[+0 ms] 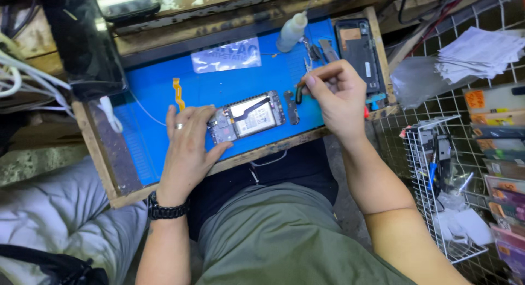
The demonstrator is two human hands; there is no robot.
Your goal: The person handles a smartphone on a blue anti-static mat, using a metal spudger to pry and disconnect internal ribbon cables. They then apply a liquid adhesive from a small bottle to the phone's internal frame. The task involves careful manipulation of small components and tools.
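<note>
An opened phone [249, 118] lies face down on a blue work mat [229, 82], its battery and circuit board bared. My left hand [188, 148] rests flat on the phone's left end and steadies it; a ring and a black wristwatch are on that hand. My right hand [336, 96] hovers just right of the phone, fingers pinched on a small dark tool [298, 93] whose tip points down at the mat. A small dark cover piece [291, 107] lies between the phone and that hand.
An orange flex cable [178, 93] lies on the mat's left part. A white squeeze bottle [291, 31], a clear plastic bag [227, 55] and a black phone back [358, 47] sit at the far edge. A wire basket [443, 181] and stacked papers [478, 52] stand right.
</note>
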